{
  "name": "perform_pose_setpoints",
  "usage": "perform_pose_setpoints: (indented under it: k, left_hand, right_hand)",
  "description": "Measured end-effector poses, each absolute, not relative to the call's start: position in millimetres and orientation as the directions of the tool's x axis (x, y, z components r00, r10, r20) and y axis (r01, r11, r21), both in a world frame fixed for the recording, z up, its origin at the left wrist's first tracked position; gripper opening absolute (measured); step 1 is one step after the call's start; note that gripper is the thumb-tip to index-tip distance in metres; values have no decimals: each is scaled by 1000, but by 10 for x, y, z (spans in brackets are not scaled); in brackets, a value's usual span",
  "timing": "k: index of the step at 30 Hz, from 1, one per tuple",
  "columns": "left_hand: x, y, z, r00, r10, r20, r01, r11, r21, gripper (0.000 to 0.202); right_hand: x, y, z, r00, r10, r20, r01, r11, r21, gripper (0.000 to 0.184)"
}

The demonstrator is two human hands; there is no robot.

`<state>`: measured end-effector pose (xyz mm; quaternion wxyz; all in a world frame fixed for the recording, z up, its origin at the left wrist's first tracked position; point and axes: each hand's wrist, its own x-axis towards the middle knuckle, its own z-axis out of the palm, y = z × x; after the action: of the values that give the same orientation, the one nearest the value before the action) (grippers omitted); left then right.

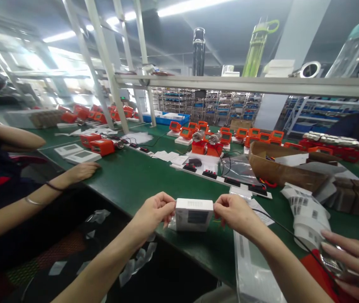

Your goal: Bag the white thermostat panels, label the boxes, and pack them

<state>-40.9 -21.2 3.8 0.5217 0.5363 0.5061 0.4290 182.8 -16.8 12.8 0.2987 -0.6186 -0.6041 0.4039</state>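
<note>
"What does the person right here have between their hands?"

"A white rectangular plastic box (194, 214) with vent slots on top and a grey window in front, upright at the near edge of the long green table (128, 181); from where I stand I can't tell if its base touches"

"And the grip?"

"The left hand (154, 211) has thumb and fingers closed on the box's left side, and the right hand (235, 211) pinches its right side near the top corner"

"Anything close by?"

"Beyond the box runs a narrow white strip with black clips (222, 179), and past that a pair of orange housings topped with round metal fittings (198, 147). A long brown cardboard carton (261, 162) sits beyond it to the right, and a curled roll of white printed labels (312, 229) lies well to its right"

"Who else is near?"

"Well left of the box, a co-worker's braceleted arm ends in a hand (86, 170) resting by the table's edge, just beside two flat white panels (83, 156). Far to the box's right, another person's hand (352, 259) lies over a shiny metal part"
</note>
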Motion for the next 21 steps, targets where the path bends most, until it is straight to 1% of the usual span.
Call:
perform_pose_setpoints:
  k: [2, 4, 8, 12, 14, 16, 18, 21]
  left_hand:
    - [-403, -205, 117, 125, 991, -57, 109, 43, 993, 27]
    - [-403, -185, 214, 130, 991, -38, 124, 22, 992, 25]
    - [-401, -108, 402, 151, 989, -2, 150, -21, 988, 24]
    - [-397, -49, 526, 195, 981, 2, 135, -28, 990, 22]
    - [-405, -46, 568, 212, 977, -2, 115, -23, 993, 22]
    - [-410, -53, 596, 243, 970, -12, 71, -5, 997, 22]
    - [-399, -54, 604, 279, 960, -25, 24, 19, 1000, 23]
    - [-345, -37, 587, 321, 947, -31, 14, 28, 1000, 22]
  right_hand:
    - [1845, -156, 199, -45, 996, -75, 514, -42, -856, 11]
    - [1858, -155, 280, -32, 999, -40, 507, -18, -862, 12]
    - [1869, -177, 430, -15, 1000, -21, 474, -11, -881, 13]
    - [1887, -262, 559, 1, 1000, -21, 429, -19, -903, 13]
    - [1910, -328, 627, -10, 1000, -29, 387, -23, -922, 14]
    - [1939, -385, 691, -59, 998, -2, 348, 19, -937, 15]
    - [1962, -416, 732, -113, 991, 67, 395, 107, -912, 15]
    - [1950, -423, 734, -60, 985, 159, 578, 165, -799, 18]
